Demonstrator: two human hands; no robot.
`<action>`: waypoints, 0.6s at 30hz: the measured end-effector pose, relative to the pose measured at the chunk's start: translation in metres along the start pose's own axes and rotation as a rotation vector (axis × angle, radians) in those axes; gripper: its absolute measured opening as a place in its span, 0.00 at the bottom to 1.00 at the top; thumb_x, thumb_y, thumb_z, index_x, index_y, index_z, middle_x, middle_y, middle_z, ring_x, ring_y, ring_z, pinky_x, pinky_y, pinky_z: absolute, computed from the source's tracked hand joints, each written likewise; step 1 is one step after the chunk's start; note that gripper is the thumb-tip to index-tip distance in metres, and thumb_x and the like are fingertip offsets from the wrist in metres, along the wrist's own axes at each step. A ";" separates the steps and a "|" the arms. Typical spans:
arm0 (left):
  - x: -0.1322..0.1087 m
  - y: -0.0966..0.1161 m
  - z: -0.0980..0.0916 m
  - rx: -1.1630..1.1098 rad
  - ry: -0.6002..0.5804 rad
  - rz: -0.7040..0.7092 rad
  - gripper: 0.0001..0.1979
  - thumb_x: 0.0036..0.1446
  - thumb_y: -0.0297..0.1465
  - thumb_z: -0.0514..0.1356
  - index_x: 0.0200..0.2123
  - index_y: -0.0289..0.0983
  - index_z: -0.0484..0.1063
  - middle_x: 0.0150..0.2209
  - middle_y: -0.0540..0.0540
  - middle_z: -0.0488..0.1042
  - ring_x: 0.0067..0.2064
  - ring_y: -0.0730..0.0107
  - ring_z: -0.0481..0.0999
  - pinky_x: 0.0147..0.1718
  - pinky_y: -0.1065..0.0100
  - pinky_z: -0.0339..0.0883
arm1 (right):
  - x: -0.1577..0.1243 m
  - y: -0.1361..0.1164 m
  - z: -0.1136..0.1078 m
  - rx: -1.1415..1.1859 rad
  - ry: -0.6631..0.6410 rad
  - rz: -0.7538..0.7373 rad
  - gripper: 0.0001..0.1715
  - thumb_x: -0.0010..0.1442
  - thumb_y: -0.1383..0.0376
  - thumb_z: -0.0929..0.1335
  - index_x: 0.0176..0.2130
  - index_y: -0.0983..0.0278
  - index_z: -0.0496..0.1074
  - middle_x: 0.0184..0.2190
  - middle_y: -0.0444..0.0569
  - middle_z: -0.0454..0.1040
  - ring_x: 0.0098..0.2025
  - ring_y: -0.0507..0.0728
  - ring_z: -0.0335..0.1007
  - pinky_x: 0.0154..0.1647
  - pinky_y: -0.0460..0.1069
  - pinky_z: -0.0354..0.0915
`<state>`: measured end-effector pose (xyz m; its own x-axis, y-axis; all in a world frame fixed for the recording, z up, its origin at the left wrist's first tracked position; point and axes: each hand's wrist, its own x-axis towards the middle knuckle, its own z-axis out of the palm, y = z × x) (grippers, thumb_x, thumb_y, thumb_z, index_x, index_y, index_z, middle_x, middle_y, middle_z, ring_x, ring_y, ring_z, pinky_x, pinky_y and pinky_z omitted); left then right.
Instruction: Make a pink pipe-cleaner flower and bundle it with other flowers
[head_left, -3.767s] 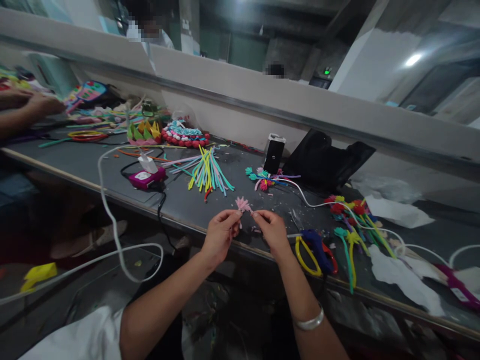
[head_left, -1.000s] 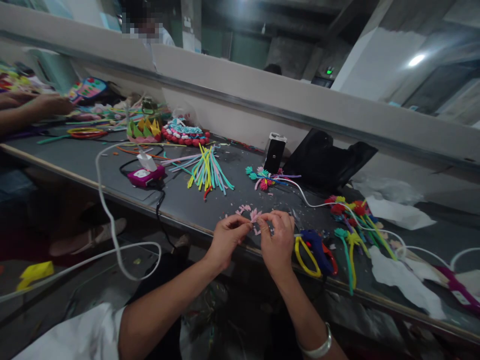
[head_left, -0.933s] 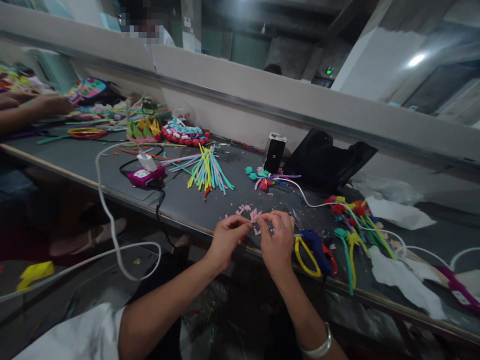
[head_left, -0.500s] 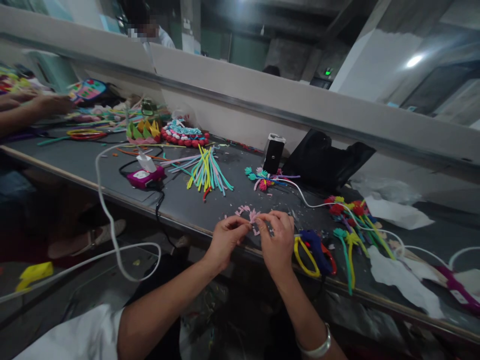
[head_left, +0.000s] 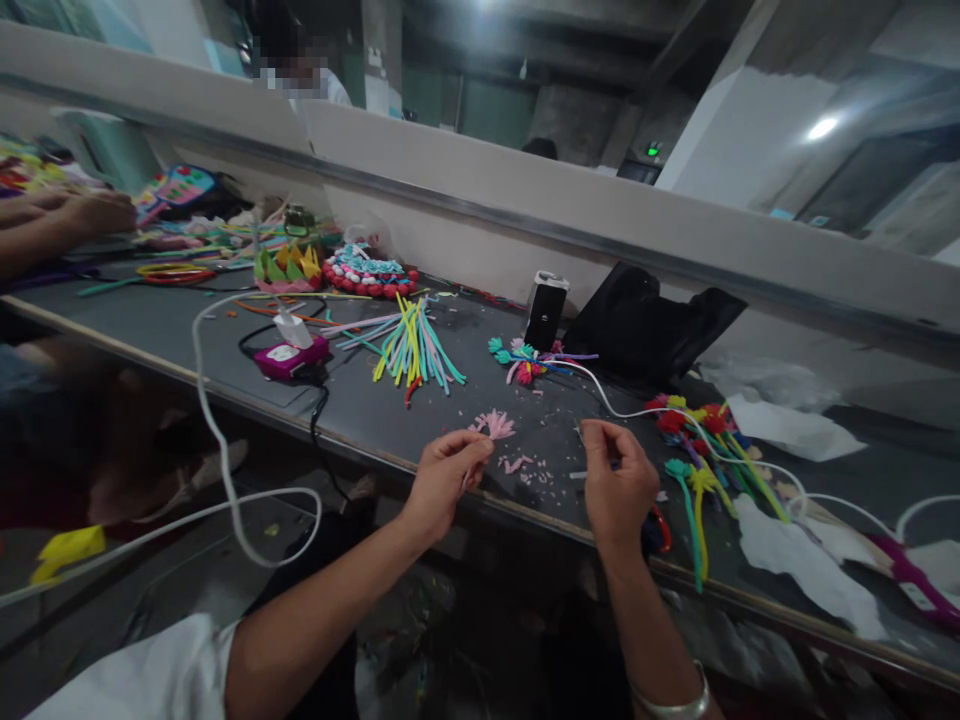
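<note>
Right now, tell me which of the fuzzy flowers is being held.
The small pink flower, pinched in the left hand. The teal-and-pink bunch near the black box and the red-and-yellow ones lie on the table, untouched.

What the fingers [head_left: 600, 437] of the right hand [head_left: 619, 490] pinch is too small to tell.

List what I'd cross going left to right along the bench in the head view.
magenta box → pipe cleaner bundle → pink flower → right hand → white paper
</note>
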<state>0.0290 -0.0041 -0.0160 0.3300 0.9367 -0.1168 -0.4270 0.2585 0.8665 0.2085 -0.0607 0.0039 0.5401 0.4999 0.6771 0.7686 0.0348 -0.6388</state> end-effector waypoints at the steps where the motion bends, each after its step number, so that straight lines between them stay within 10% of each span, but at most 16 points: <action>1: 0.000 0.000 0.000 -0.009 -0.003 -0.006 0.10 0.43 0.35 0.69 0.25 0.34 0.75 0.20 0.53 0.67 0.19 0.81 0.61 0.18 0.75 0.51 | 0.001 0.004 -0.001 0.011 -0.005 0.032 0.18 0.63 0.54 0.65 0.34 0.64 0.75 0.32 0.50 0.77 0.33 0.55 0.70 0.39 0.49 0.63; 10: 0.001 0.000 -0.002 -0.029 -0.025 -0.014 0.11 0.46 0.36 0.68 0.28 0.34 0.76 0.22 0.52 0.69 0.20 0.81 0.63 0.18 0.75 0.52 | 0.000 0.013 0.001 0.081 -0.108 0.114 0.18 0.62 0.55 0.64 0.35 0.64 0.75 0.31 0.49 0.77 0.32 0.56 0.70 0.36 0.49 0.63; 18: 0.002 0.002 -0.002 -0.019 -0.021 -0.009 0.10 0.45 0.35 0.69 0.27 0.34 0.76 0.22 0.53 0.69 0.19 0.81 0.63 0.19 0.75 0.53 | -0.023 0.005 0.033 -0.016 -0.516 -0.200 0.15 0.59 0.60 0.68 0.46 0.60 0.75 0.39 0.49 0.75 0.44 0.59 0.67 0.46 0.54 0.63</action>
<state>0.0274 -0.0016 -0.0156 0.3518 0.9291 -0.1143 -0.4396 0.2717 0.8561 0.1885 -0.0433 -0.0270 0.1475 0.8443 0.5151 0.8461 0.1620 -0.5078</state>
